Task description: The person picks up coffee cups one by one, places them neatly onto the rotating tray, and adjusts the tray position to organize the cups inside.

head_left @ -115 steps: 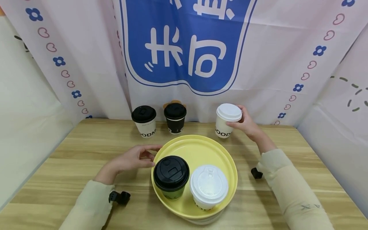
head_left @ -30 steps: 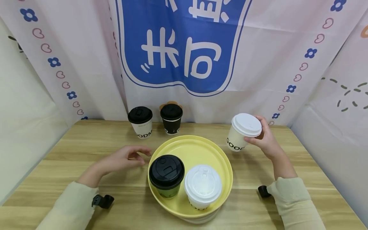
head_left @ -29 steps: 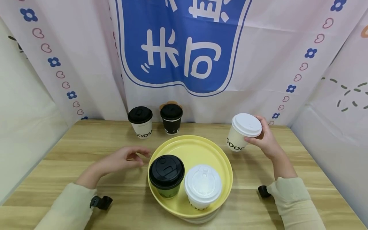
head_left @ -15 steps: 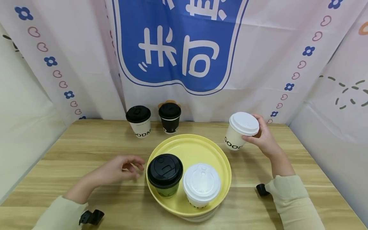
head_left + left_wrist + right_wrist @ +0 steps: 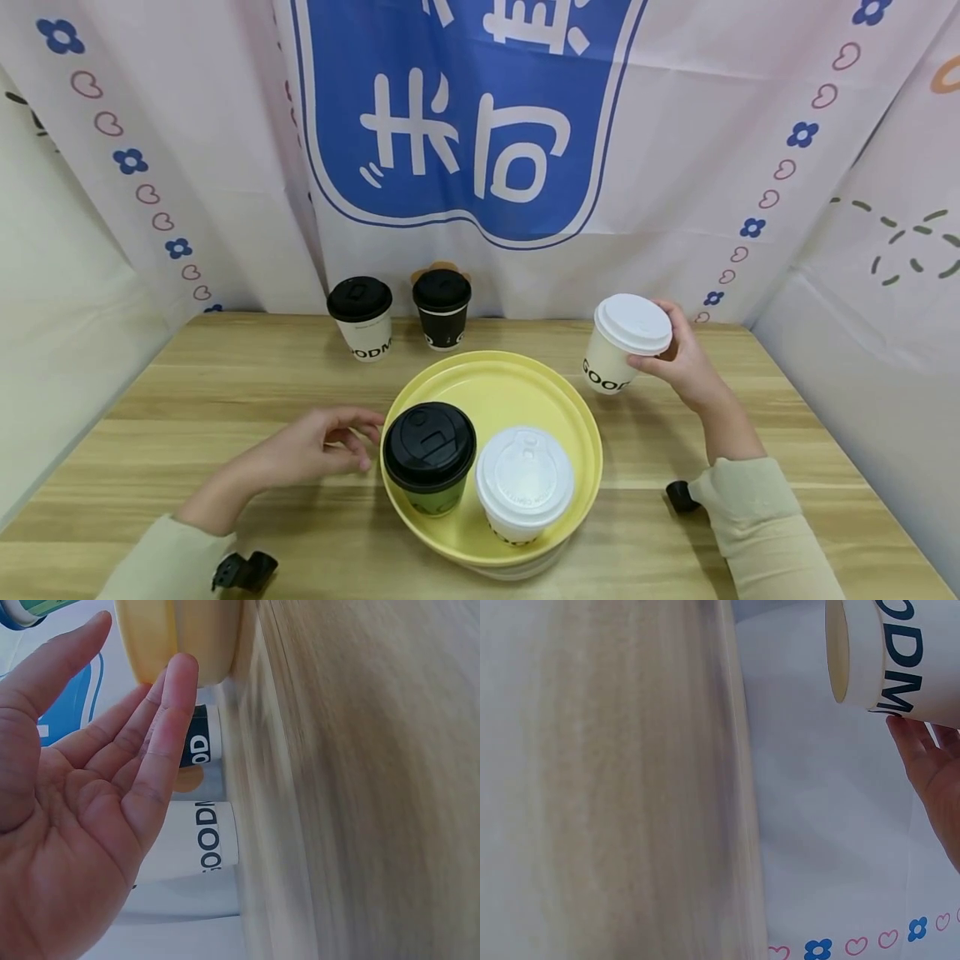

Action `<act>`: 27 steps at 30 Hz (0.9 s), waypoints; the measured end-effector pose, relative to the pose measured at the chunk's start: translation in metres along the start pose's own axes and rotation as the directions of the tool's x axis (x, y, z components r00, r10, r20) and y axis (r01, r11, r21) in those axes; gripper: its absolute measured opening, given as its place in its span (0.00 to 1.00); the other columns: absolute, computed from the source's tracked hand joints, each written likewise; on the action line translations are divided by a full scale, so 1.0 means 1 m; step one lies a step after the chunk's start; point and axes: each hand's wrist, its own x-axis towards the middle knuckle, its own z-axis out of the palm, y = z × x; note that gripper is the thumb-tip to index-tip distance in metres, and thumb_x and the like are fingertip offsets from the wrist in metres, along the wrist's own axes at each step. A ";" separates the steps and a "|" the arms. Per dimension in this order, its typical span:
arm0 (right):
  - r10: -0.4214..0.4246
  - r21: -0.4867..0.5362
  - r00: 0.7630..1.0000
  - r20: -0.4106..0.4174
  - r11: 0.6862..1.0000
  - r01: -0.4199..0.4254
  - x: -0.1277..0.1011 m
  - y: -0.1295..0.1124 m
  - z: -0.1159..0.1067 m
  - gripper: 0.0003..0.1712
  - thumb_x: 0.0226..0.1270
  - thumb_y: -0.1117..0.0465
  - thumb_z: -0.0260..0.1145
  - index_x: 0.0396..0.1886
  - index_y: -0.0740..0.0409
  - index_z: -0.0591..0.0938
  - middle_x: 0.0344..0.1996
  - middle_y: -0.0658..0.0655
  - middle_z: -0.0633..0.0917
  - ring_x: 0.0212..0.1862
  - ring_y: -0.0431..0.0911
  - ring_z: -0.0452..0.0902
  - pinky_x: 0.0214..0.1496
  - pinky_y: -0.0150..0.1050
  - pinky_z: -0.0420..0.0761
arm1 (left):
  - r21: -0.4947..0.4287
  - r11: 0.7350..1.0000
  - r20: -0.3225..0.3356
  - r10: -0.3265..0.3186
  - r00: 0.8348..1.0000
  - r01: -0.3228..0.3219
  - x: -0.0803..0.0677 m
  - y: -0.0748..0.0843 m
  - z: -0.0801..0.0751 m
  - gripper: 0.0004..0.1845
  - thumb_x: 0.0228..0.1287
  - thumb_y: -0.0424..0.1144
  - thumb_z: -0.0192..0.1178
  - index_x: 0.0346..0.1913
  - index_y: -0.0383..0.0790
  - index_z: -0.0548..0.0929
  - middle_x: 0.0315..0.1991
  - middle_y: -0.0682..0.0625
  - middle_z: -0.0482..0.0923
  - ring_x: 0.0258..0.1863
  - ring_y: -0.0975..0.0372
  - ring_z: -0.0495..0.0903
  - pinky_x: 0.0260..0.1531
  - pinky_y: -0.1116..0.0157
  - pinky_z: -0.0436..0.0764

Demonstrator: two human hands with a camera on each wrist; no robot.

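My right hand (image 5: pixel 686 358) grips a white paper cup (image 5: pixel 609 363) with a white lid, its fingers round the far side and its thumb in front. In the right wrist view the cup's bottom (image 5: pixel 838 652) shows, raised off the table. A round yellow tray (image 5: pixel 495 375) stands mid-table on a pale base. It carries a green cup with a black lid (image 5: pixel 430 446) and another white cup with a white lid (image 5: pixel 525 477). My left hand (image 5: pixel 315 446) holds nothing; its loosely bent fingers are by the tray's left rim, contact unclear.
Behind the tray stand a white cup with a black lid (image 5: pixel 362 319) and a smaller black cup (image 5: pixel 442 311). A printed cloth (image 5: pixel 675 208) hangs along the back edge of the wooden table (image 5: pixel 247 375), with pale cloth at both sides.
Since the oldest frame, my right hand has brought the white cup rightward and nearer. My left hand drew away from the tray's rim, then moved slightly back towards it.
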 end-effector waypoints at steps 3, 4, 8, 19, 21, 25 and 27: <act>0.003 -0.001 1.000 -0.002 1.000 -0.003 0.000 -0.001 0.000 0.42 0.54 0.80 0.65 0.63 0.44 0.63 0.56 0.44 0.74 0.55 0.37 0.73 0.55 0.26 0.78 | -0.007 1.000 0.003 -0.004 1.000 0.004 0.001 0.001 0.000 0.31 0.62 0.36 0.68 0.64 0.21 0.71 0.51 0.35 0.80 0.39 0.67 0.83 0.41 0.68 0.85; 0.006 -0.002 1.000 -0.002 1.000 -0.006 0.000 -0.001 0.000 0.42 0.54 0.80 0.65 0.63 0.44 0.63 0.56 0.44 0.74 0.55 0.37 0.73 0.55 0.26 0.78 | -0.012 1.000 0.005 -0.006 1.000 0.006 0.002 0.001 0.000 0.32 0.63 0.35 0.68 0.64 0.21 0.70 0.52 0.35 0.80 0.39 0.67 0.83 0.42 0.68 0.85; 0.014 -0.006 1.000 -0.003 1.000 -0.014 0.000 0.000 0.000 0.42 0.55 0.79 0.65 0.63 0.44 0.63 0.56 0.44 0.74 0.55 0.37 0.73 0.55 0.26 0.78 | -0.040 0.999 0.018 -0.016 1.000 0.017 0.003 0.001 0.000 0.34 0.64 0.35 0.67 0.67 0.20 0.67 0.53 0.34 0.79 0.41 0.66 0.83 0.45 0.69 0.85; 0.013 -0.011 1.000 -0.002 1.000 -0.013 0.000 0.001 -0.001 0.42 0.54 0.79 0.65 0.63 0.43 0.63 0.56 0.44 0.74 0.55 0.37 0.73 0.55 0.26 0.78 | -0.050 0.998 0.037 -0.035 0.999 0.037 0.007 -0.002 -0.002 0.35 0.63 0.34 0.67 0.69 0.23 0.65 0.56 0.34 0.78 0.42 0.63 0.84 0.43 0.68 0.85; 0.017 -0.019 1.000 -0.002 1.000 -0.017 0.000 0.000 -0.001 0.42 0.55 0.79 0.65 0.63 0.43 0.63 0.56 0.44 0.74 0.55 0.37 0.73 0.55 0.26 0.78 | -0.048 0.998 0.040 -0.029 0.999 0.031 0.008 -0.003 -0.003 0.36 0.63 0.34 0.67 0.69 0.22 0.65 0.57 0.33 0.77 0.42 0.62 0.84 0.42 0.68 0.85; 0.030 -0.039 1.000 -0.003 0.999 -0.031 -0.001 0.000 -0.001 0.41 0.56 0.78 0.66 0.64 0.43 0.62 0.57 0.44 0.74 0.56 0.37 0.73 0.55 0.26 0.78 | -0.035 0.999 0.042 -0.025 0.999 0.027 0.011 -0.004 -0.005 0.36 0.63 0.34 0.67 0.70 0.24 0.65 0.58 0.33 0.76 0.42 0.62 0.83 0.43 0.68 0.84; 0.037 -0.044 0.999 -0.004 0.998 -0.037 -0.001 -0.001 -0.001 0.41 0.56 0.77 0.66 0.64 0.44 0.62 0.57 0.44 0.74 0.56 0.37 0.73 0.55 0.26 0.78 | -0.035 0.999 0.044 -0.028 0.999 0.029 0.012 -0.005 -0.005 0.36 0.63 0.35 0.67 0.70 0.25 0.65 0.59 0.32 0.75 0.43 0.61 0.83 0.43 0.67 0.84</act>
